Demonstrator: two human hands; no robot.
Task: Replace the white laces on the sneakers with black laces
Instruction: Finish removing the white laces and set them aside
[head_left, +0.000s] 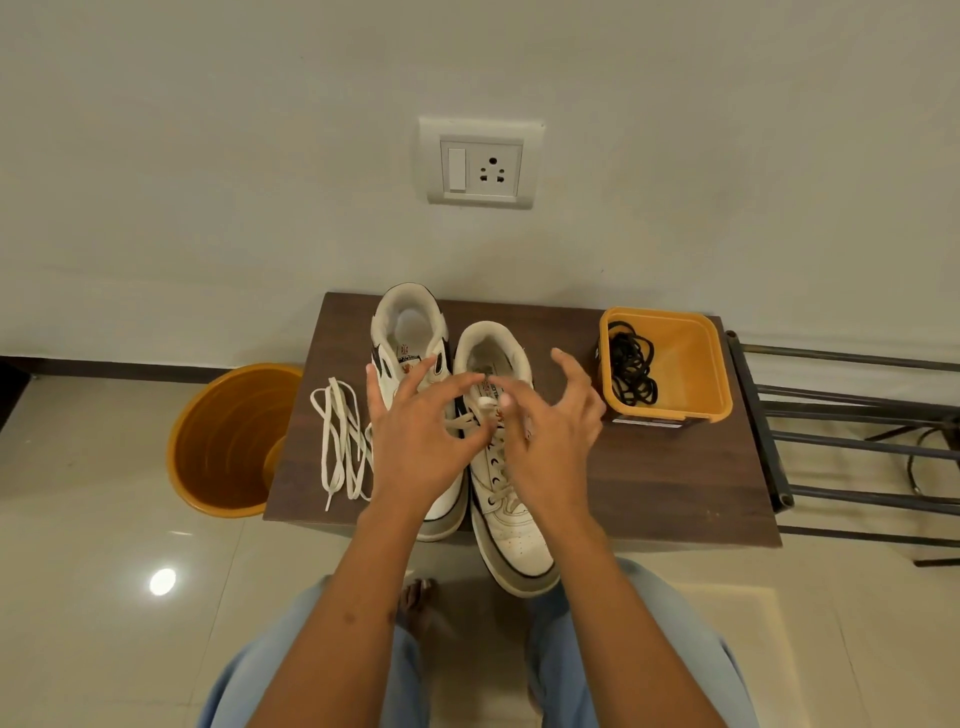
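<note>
A pale wall (260, 156) fills the upper half of the view, with a white switch-and-socket plate (480, 162) at 12 o'clock. Below it lies a glossy tiled floor (104, 597). A dark wood tabletop (649, 478) sits at the centre, and a black metal rack (841, 415) stands just beside it at 3 o'clock. An orange bucket (228, 441) stands on the floor at 9 o'clock, partly tucked behind the tabletop's edge.

Two white sneakers stand side by side on the tabletop, toes toward the person. The left sneaker (410, 327) has no lace in its visible eyelets. The right sneaker (511, 525) carries a white lace (498, 491) through its lower eyelets, and its toe overhangs the near edge. An orange tub (691, 364) at 2 o'clock holds a tangle of black laces (631, 371). A removed white lace (340, 441) lies loose on the tabletop at 9 o'clock of the sneakers.

The left hand (415, 441) and right hand (550, 447) hover over the right sneaker's tongue. Their fingers (447, 387) are spread and partly curled; motion blur hides whether either pinches the lace, so I cannot tell.
</note>
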